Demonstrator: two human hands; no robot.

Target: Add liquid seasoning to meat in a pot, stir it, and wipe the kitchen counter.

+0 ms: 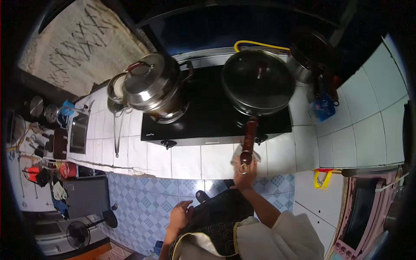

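My right hand (246, 177) is on a light cloth (236, 157) on the white tiled counter, beneath the brown handle (249, 136) of a lidded frying pan (259, 83); the handle partly hides hand and cloth. That pan sits on the right side of a black gas stove (204, 107). My left hand (180, 214) is off the counter in front of my apron, fingers loosely bent, holding nothing that shows. A lidded steel pot (151, 87) stands on the stove's left side.
Left of the stove lie a small pan and a ladle (117, 136). A sink (79, 133) is further left. At the right are a dark pot (305, 65), a blue packet (323, 105) and a pink oven (364, 211). A fan (78, 234) stands lower left.
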